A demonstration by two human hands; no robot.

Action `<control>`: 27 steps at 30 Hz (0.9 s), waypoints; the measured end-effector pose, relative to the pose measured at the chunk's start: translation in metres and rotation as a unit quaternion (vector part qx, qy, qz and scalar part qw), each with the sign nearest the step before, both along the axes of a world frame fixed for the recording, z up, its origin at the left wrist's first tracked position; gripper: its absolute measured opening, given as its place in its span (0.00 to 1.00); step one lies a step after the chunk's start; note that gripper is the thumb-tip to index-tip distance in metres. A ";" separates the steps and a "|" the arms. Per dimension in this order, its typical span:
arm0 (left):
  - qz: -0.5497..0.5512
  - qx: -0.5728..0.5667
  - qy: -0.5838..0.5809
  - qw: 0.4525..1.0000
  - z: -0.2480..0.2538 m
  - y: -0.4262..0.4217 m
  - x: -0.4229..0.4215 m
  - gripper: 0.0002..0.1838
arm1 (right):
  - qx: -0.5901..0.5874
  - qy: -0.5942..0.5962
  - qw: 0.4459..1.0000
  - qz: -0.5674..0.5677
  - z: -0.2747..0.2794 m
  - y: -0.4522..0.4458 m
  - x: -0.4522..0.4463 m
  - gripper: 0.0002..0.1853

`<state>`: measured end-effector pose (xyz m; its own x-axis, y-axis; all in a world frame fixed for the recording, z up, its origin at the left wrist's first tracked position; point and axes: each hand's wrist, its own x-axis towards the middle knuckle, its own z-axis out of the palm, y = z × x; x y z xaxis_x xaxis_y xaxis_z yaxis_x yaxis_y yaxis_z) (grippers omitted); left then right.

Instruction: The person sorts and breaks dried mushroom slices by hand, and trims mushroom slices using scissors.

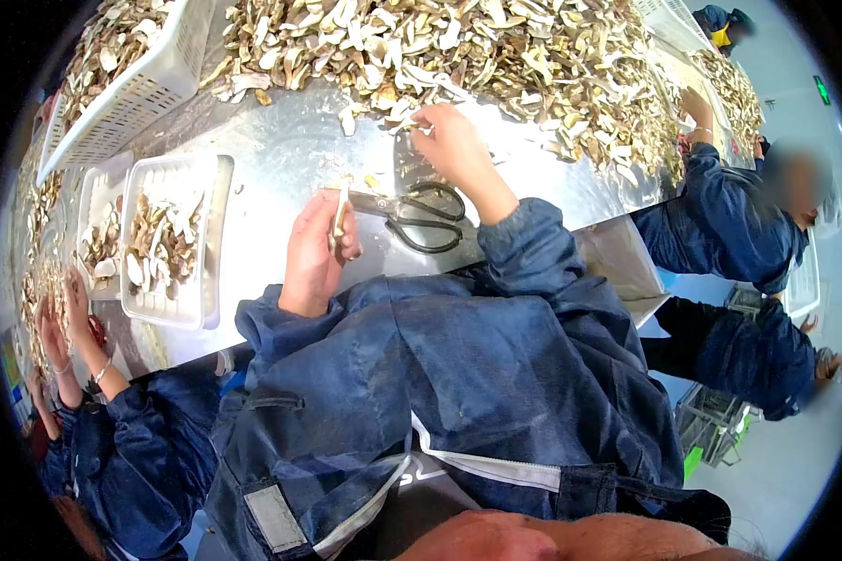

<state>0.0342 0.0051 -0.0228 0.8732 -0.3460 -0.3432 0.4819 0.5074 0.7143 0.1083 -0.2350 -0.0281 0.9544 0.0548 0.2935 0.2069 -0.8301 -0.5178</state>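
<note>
My left hand is closed round a pale dried mushroom slice, which stands upright between thumb and fingers. At the near edge of a big heap of dried mushroom slices, my right hand has its fingers pinched on a slice beside the heap. Between and below the two hands lies a pair of scissors with black loop handles. Its blades point toward my left hand, which hides their tips. A small mushroom scrap rests on the metal table just above the scissors.
Left of me stands a white plastic basket partly filled with slices, with another small basket beside it. A large white crate of slices is at upper left. Co-workers' hands and a sleeve are on either side.
</note>
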 end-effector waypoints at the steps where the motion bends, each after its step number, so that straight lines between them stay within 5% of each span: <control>1: -0.009 -0.029 0.008 1.000 -0.003 0.001 0.000 0.12 | -0.035 -0.048 0.998 -0.009 -0.007 -0.003 0.006 0.11; 5: -0.016 -0.067 0.010 0.998 -0.009 0.003 0.000 0.13 | -0.090 -0.027 0.996 0.001 -0.012 -0.008 0.008 0.12; 8: 0.002 -0.072 0.005 0.997 -0.002 0.002 0.000 0.15 | 0.053 0.132 0.990 0.004 0.001 -0.007 -0.003 0.12; 11: -0.007 -0.091 0.011 0.996 0.003 -0.001 0.002 0.19 | 0.337 0.286 0.896 0.043 0.011 -0.008 -0.015 0.12; 15: -0.016 -0.086 0.002 0.996 0.005 -0.008 0.002 0.23 | 0.443 0.322 0.831 0.100 0.019 -0.004 -0.024 0.10; 18: -0.024 -0.105 0.013 0.994 0.000 -0.007 0.003 0.24 | 0.439 0.265 0.852 0.109 0.018 0.015 -0.031 0.09; 22: -0.043 -0.133 0.011 0.990 0.002 -0.009 0.002 0.23 | 0.278 0.133 0.932 0.193 0.033 0.034 -0.043 0.09; 27: -0.043 -0.020 -0.020 0.999 -0.001 -0.007 0.000 0.18 | 0.237 0.113 0.938 0.226 0.037 0.045 -0.049 0.10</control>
